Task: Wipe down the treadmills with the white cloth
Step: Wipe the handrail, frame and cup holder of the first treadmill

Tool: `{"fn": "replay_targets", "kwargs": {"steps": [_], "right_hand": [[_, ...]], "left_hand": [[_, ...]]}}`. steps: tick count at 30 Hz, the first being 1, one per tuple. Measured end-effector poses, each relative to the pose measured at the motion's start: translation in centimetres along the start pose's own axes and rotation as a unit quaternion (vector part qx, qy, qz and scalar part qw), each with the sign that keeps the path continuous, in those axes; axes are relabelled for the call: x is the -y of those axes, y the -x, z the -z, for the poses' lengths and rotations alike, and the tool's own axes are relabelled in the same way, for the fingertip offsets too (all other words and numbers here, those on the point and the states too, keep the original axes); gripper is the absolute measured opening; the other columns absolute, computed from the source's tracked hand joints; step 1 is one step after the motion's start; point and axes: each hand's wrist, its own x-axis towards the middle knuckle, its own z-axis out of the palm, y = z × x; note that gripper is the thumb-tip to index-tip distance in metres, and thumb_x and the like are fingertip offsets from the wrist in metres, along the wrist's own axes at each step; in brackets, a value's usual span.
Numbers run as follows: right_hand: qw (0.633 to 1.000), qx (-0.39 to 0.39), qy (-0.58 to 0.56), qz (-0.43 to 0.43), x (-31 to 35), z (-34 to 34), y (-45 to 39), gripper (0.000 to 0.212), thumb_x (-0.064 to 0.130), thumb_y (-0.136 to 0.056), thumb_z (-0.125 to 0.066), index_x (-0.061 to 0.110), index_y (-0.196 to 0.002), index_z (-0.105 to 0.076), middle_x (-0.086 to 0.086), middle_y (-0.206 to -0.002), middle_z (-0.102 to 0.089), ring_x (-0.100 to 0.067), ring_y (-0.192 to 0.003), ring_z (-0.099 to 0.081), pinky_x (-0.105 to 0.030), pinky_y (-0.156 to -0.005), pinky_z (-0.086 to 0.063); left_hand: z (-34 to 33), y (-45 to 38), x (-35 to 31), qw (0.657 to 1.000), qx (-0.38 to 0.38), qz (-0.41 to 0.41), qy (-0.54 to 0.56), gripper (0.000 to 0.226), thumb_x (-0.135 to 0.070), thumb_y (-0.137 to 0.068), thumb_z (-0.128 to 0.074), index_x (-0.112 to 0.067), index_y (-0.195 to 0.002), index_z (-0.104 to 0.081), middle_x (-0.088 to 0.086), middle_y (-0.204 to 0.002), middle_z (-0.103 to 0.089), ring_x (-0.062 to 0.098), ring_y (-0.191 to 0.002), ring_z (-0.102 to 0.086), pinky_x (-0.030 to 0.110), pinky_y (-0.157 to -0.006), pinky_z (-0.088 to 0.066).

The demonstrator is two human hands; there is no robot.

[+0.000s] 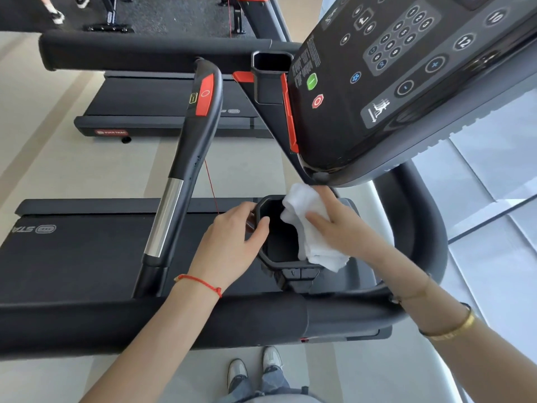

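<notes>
I stand beside a black treadmill whose cup holder (pixel 263 257) sits below the console (pixel 406 82). My left hand (pixel 232 242) grips the holder's left rim, thumb hooked inside the opening. My right hand (pixel 345 228) presses the white cloth (pixel 305 225) against the holder's right rim with fingers laid fairly straight over it. Part of the cloth hangs into the dark opening and part bunches below my palm. The treadmill belt (pixel 72 257) stretches to the left under the side handrail (pixel 180 184).
A padded black front bar (pixel 145 321) crosses under my forearms. A second treadmill (pixel 162 103) stands farther away, with its own cup holder (pixel 271 77). A red safety cord (pixel 211 187) hangs near the handrail. Another person's feet (pixel 58 16) show top left. My shoes (pixel 255 367) are below.
</notes>
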Motion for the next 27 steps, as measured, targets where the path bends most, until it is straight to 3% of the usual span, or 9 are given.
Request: {"fn": "replay_targets", "kwargs": {"steps": [3, 7, 9, 12, 15, 17, 21, 23, 27], "right_hand": [[1.0, -0.024, -0.013, 0.002, -0.2, -0.8, 1.7, 0.04, 0.015, -0.099, -0.046, 0.016, -0.136, -0.03, -0.005, -0.112, -0.049, -0.024, -0.098, -0.054, -0.029, -0.076, -0.042], [0.998, -0.038, -0.04, -0.024, -0.6, -1.9, 3.5, 0.03, 0.019, -0.099, -0.048, 0.02, -0.125, -0.032, 0.012, -0.088, -0.046, -0.003, -0.074, -0.049, -0.011, -0.058, -0.038], [0.999, -0.023, -0.018, -0.036, -0.3, -1.2, 2.4, 0.02, 0.016, -0.098, -0.047, 0.013, -0.108, -0.03, 0.001, -0.081, -0.049, -0.018, -0.075, -0.055, -0.018, -0.061, -0.045], [1.0, -0.002, -0.011, -0.03, 0.7, 0.0, 0.6, 0.033, 0.013, -0.098, -0.046, 0.002, -0.126, -0.032, -0.016, -0.096, -0.059, -0.036, -0.096, -0.06, -0.044, -0.085, -0.049], [0.999, -0.01, -0.039, -0.027, 0.3, -0.6, 1.3, 0.045, 0.015, -0.099, -0.048, 0.011, -0.139, -0.027, -0.008, -0.11, -0.055, -0.024, -0.096, -0.057, -0.033, -0.079, -0.045], [0.998, -0.028, -0.051, -0.018, -0.4, -1.7, 2.7, 0.049, 0.015, -0.098, -0.049, 0.017, -0.141, -0.025, 0.004, -0.103, -0.051, -0.01, -0.083, -0.053, -0.019, -0.069, -0.041], [0.998, -0.054, -0.015, 0.014, -1.4, -2.1, 2.5, 0.029, 0.014, -0.096, -0.048, 0.02, -0.118, -0.03, 0.013, -0.085, -0.042, -0.007, -0.073, -0.049, -0.009, -0.059, -0.039], [0.999, -0.041, -0.002, 0.023, -1.1, -1.4, 1.2, 0.032, 0.013, -0.097, -0.048, 0.01, -0.124, -0.032, 0.002, -0.094, -0.05, -0.017, -0.082, -0.054, -0.019, -0.066, -0.038], [0.996, -0.014, 0.002, 0.088, -0.7, -0.1, -0.2, 0.046, 0.013, -0.098, -0.048, 0.02, -0.142, -0.035, -0.006, -0.133, -0.051, -0.025, -0.116, -0.052, -0.036, -0.093, -0.04]], "left_hand": [[-0.1, 0.0, -0.1, 1.0, 0.0, -0.003, -0.003, 0.028, -0.044, -0.095, -0.049, -0.024, -0.112, -0.06, -0.01, -0.092, -0.064, 0.01, -0.086, -0.063, 0.039, -0.079, -0.056], [-0.1, 0.0, 0.0, 1.0, -0.003, -0.003, -0.004, 0.029, -0.043, -0.095, -0.048, -0.022, -0.112, -0.06, -0.009, -0.091, -0.065, 0.012, -0.084, -0.064, 0.04, -0.078, -0.056], [-0.1, 0.0, -0.1, 1.0, -0.003, 0.0, -0.006, 0.03, -0.042, -0.095, -0.048, -0.022, -0.112, -0.06, -0.007, -0.091, -0.065, 0.014, -0.084, -0.064, 0.041, -0.078, -0.055], [-0.1, 0.0, -0.2, 1.0, -0.003, 0.001, -0.011, 0.032, -0.043, -0.095, -0.048, -0.021, -0.115, -0.06, -0.006, -0.094, -0.065, 0.016, -0.086, -0.063, 0.041, -0.08, -0.054], [0.0, 0.0, -0.1, 1.0, -0.001, 0.001, -0.007, 0.033, -0.042, -0.095, -0.049, -0.021, -0.117, -0.06, -0.005, -0.095, -0.066, 0.017, -0.088, -0.064, 0.041, -0.082, -0.054], [0.0, 0.0, -0.1, 1.0, -0.001, 0.001, -0.009, 0.033, -0.043, -0.095, -0.048, -0.02, -0.117, -0.06, -0.006, -0.095, -0.065, 0.016, -0.088, -0.063, 0.041, -0.082, -0.054], [-0.1, 0.0, 0.0, 1.0, -0.006, -0.001, -0.006, 0.033, -0.044, -0.094, -0.047, -0.022, -0.113, -0.061, -0.008, -0.092, -0.065, 0.014, -0.084, -0.064, 0.041, -0.08, -0.054], [0.0, 0.0, 0.0, 1.0, -0.005, -0.002, -0.003, 0.033, -0.045, -0.094, -0.046, -0.023, -0.113, -0.061, -0.009, -0.092, -0.065, 0.013, -0.084, -0.064, 0.04, -0.079, -0.055], [0.0, 0.0, -0.1, 1.0, -0.006, -0.001, 0.001, 0.031, -0.044, -0.094, -0.047, -0.023, -0.113, -0.06, -0.011, -0.092, -0.065, 0.01, -0.084, -0.063, 0.038, -0.079, -0.055]]}}
